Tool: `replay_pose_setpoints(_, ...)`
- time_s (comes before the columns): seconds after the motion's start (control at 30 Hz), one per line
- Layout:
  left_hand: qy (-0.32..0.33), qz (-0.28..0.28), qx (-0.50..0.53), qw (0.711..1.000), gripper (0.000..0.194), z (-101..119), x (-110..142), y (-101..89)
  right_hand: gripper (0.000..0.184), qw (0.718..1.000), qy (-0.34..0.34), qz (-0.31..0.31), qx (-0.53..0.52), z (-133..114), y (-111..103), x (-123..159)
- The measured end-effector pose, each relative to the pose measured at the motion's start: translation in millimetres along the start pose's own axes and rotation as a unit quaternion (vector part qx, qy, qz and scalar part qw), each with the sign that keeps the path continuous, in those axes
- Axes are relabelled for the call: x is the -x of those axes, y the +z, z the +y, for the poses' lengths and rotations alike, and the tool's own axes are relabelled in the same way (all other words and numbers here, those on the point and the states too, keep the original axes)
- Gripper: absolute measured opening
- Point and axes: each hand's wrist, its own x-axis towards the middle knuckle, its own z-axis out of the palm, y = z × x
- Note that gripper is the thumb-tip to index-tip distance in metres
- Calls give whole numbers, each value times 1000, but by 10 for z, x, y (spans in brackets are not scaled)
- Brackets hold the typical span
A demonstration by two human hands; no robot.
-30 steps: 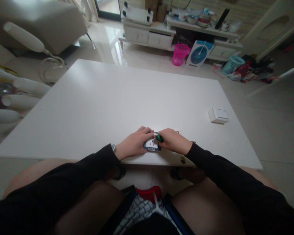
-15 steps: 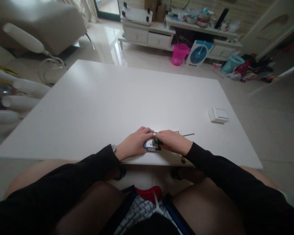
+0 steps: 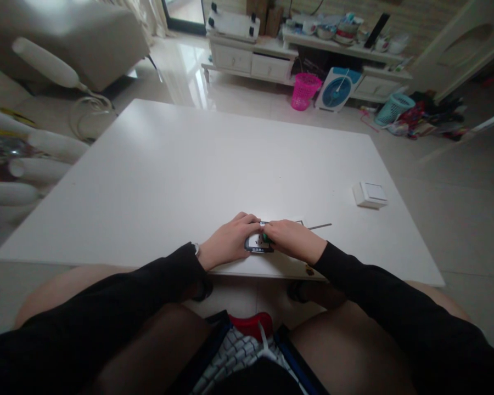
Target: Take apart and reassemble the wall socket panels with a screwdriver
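My left hand (image 3: 235,237) grips the left side of a wall socket (image 3: 255,247) with a white face and dark edge, lying near the table's front edge. My right hand (image 3: 290,237) is closed around the green handle of a screwdriver (image 3: 265,237), over the socket's right part. A thin metal rod (image 3: 321,226) sticks out to the right behind this hand, seemingly the screwdriver's shaft. The right fingertips hide part of the socket face. Partly behind the right hand lies a dark-edged piece (image 3: 300,223). Small brownish bits (image 3: 309,270) lie by the right wrist.
The white table (image 3: 197,164) spreads out ahead. A white switch box (image 3: 370,195) stands near its right edge. Beyond are a pink basket (image 3: 305,92), a blue fan (image 3: 336,90) and a low cabinet (image 3: 233,57). White chair parts (image 3: 57,145) are at the left.
The right hand has turned slightly over the socket, and the thin rod behind it has swung away from me into clearer view. The left hand stays on the socket. The view shifts slightly.
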Motion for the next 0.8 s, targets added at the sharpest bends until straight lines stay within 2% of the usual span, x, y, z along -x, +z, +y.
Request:
replay_pose_setpoints(0.3,-5,0,5,1000,39,22,-16,-5,16,1000,3,-4,2,7,-24,4)
replay_pose_setpoints(0.47,-10,-3,0,1000,47,16,-5,7,16,1000,7,8,4,5,1,-8)
replay_pose_setpoints(0.7,12,-7,25,1000,38,-67,-9,-4,17,997,-71,-18,13,103,-7,-7)
replay_pose_setpoints(0.8,32,-30,44,998,47,-157,-19,-43,19,995,-94,-17,33,89,11,-11)
